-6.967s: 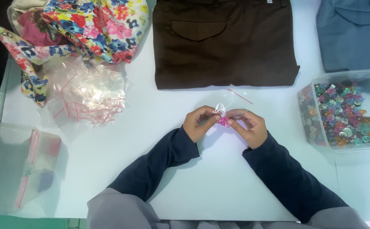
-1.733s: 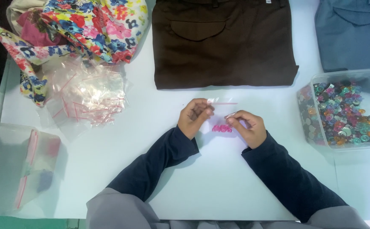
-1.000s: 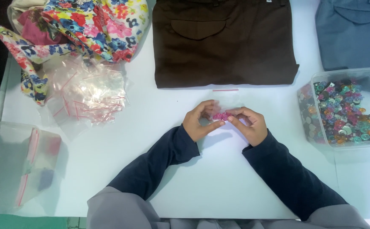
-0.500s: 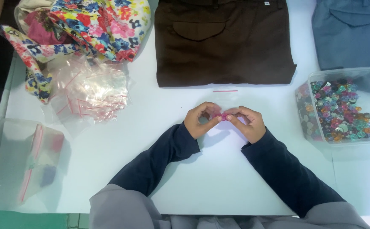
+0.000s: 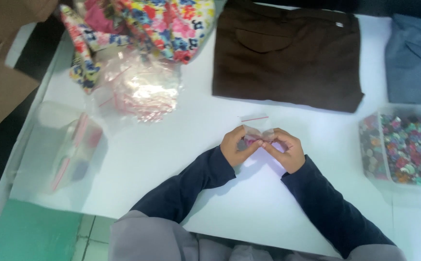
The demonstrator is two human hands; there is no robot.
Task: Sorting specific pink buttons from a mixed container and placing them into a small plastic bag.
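A small clear zip bag (image 5: 256,126) with a red strip along its top is pinched between both my hands over the white table (image 5: 172,154). My left hand (image 5: 236,147) grips its left side and my right hand (image 5: 284,149) its right side, fingertips meeting. Small pink pieces show inside the bag near my fingers. The bag's top edge stands up above my hands.
Folded brown trousers (image 5: 287,53) lie ahead, blue-grey trousers (image 5: 413,58) at far right. A clear tub of coloured buttons (image 5: 403,147) sits right. A heap of small zip bags (image 5: 140,87), floral cloth (image 5: 143,21) and a clear plastic box (image 5: 63,150) are left.
The view has swung right and tilted. My hands stay together on the small bag, which now stands up with its red strip above my fingers.
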